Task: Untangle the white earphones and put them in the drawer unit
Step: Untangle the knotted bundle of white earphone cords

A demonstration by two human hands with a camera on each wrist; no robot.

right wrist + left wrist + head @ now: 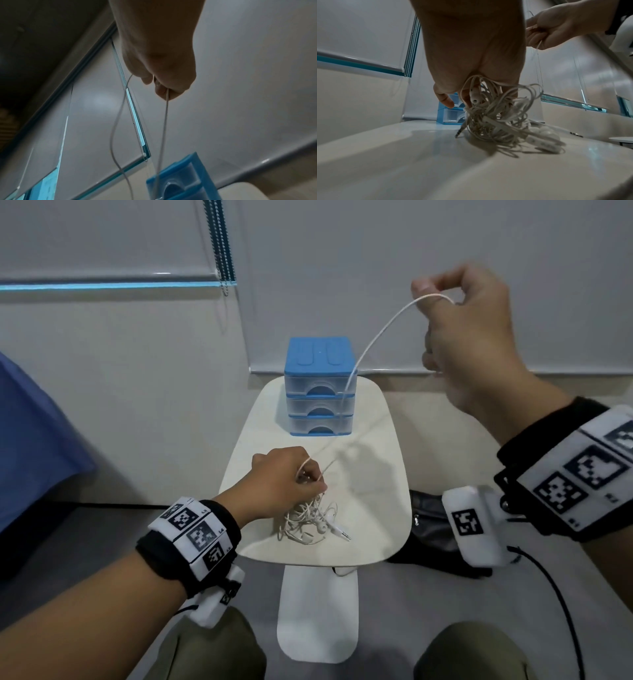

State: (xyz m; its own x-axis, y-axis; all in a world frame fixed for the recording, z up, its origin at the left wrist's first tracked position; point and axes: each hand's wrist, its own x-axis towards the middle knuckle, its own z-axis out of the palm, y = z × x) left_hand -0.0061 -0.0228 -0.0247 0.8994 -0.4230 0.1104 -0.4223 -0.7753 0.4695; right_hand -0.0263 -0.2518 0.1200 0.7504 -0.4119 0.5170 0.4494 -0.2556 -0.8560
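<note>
A tangled bundle of white earphones [313, 520] lies on the small white table [376, 529], with earbuds and a jack plug at its near side. My left hand [291, 484] grips the top of the tangle [494, 115] just above the table. One white cable strand [370, 347] runs up from the tangle to my right hand [469, 333], which is raised to the right of the drawer unit and pinches the strand [165, 115] in curled fingers. The blue drawer unit [320, 386] stands at the table's far end, its three clear drawers closed.
A black bag [428, 529] lies on the floor right of the table. A blue cloth [30, 446] is at the left. Roller blinds with a bead chain [222, 251] hang on the wall behind. My knees are at the bottom.
</note>
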